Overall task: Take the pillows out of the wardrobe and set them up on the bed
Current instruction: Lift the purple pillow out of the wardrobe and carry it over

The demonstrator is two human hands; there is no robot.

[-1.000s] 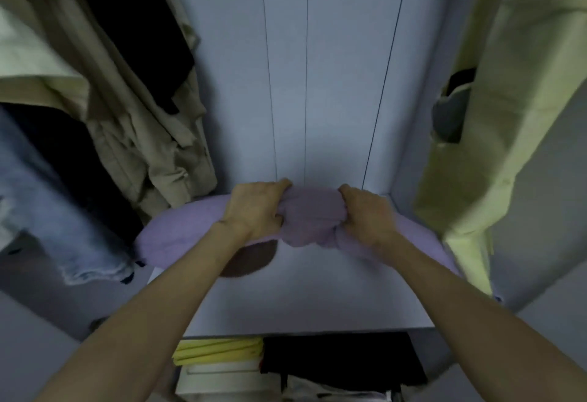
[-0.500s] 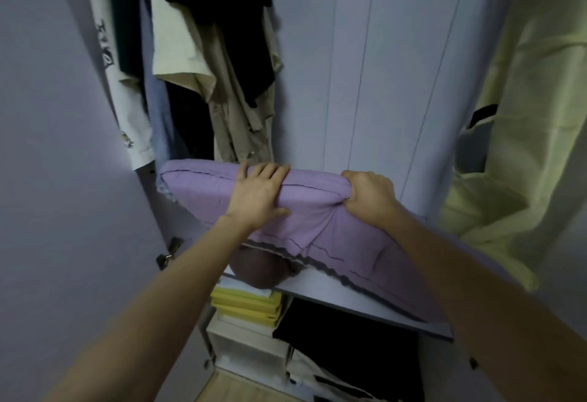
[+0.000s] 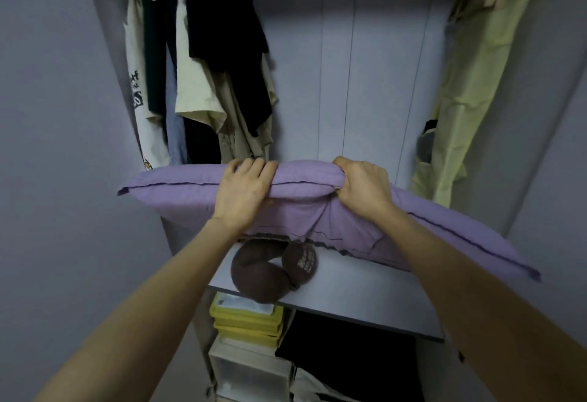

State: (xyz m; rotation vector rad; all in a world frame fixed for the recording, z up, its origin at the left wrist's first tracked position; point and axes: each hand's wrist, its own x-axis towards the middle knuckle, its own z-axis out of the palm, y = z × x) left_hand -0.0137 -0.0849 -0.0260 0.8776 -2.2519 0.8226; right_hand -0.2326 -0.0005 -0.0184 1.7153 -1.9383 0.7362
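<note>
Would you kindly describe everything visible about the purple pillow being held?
The purple pillow is a soft, lilac fabric cushion with a dark stitched seam inside a flat edge flange. It is lifted above the wardrobe shelf, tilted down to the right. The left hand and right hand bunch its upper edge. Its lower edge hides part of a brown neck pillow.

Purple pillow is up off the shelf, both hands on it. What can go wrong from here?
1. Both hands, left hand and right hand, pinch the purple pillow near its middle; the ends sag, so the right corner may drag along the shelf.
2. The brown neck pillow sits at the shelf's front edge, under the purple one; a drag could knock it off.
3. The pillow's left end is close to the hanging clothes and may snag them.
</note>
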